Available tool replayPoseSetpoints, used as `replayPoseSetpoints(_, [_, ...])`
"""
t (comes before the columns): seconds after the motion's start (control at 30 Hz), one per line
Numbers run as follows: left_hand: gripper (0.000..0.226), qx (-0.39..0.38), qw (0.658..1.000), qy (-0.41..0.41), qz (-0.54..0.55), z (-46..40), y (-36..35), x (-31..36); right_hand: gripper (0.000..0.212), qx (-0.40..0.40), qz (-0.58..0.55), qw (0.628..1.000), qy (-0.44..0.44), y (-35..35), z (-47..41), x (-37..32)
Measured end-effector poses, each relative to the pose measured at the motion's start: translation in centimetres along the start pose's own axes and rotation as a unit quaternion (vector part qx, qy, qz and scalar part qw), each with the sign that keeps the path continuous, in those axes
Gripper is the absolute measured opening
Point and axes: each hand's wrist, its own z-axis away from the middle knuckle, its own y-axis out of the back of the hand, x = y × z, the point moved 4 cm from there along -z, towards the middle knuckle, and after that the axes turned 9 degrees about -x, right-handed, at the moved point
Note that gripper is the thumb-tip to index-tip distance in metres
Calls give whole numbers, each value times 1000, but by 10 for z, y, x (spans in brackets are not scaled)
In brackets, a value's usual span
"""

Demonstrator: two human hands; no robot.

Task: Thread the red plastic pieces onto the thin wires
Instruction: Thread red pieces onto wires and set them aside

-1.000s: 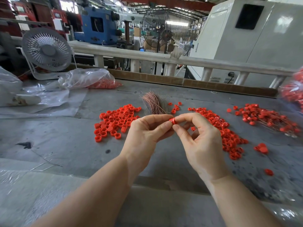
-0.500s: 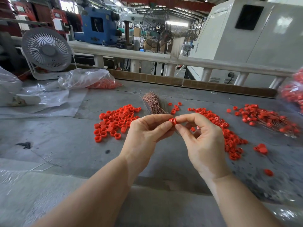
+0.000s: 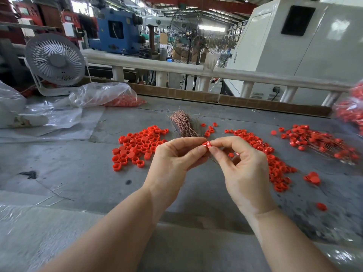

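Above the grey table, my left hand (image 3: 172, 161) and my right hand (image 3: 241, 165) meet at a small red plastic piece (image 3: 206, 144), each pinching it between thumb and forefinger. A thin wire (image 3: 213, 160) runs down below the fingers. Behind the hands lies a bundle of thin coppery wires (image 3: 183, 124). Loose red pieces form a pile at the left (image 3: 137, 144) and another at the right (image 3: 275, 163). Further right lies a heap of red pieces on wires (image 3: 318, 142).
A clear bag with red pieces (image 3: 110, 95) and plastic sheeting lie at the back left, near a white desk fan (image 3: 55, 61). Another bag of red pieces (image 3: 351, 112) sits at the right edge. A white rail (image 3: 176, 68) borders the table's far side.
Both hands stay together at the red piece. The right hand's fingers have shifted slightly around it, opening a gap under the curled fingers.
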Motion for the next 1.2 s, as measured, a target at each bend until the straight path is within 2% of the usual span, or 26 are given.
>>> replayPoseSetpoints(0.3, [16, 4, 1000, 4, 7, 0, 0, 0, 3, 1, 5, 1000, 8, 0, 0, -2])
replayPoseSetpoints(0.47, [16, 4, 1000, 5, 10, 0, 1, 1, 12, -8, 12, 1000, 14, -1, 0, -2])
replayPoseSetpoints(0.77, [17, -2, 1000, 8, 7, -1, 0, 0, 13, -4, -2, 1000, 12, 0, -1, -1])
replayPoseSetpoints(1.2, [18, -8, 1000, 4, 9, -1, 0, -1, 9, 11, -6, 1000, 5, 0, 0, 0])
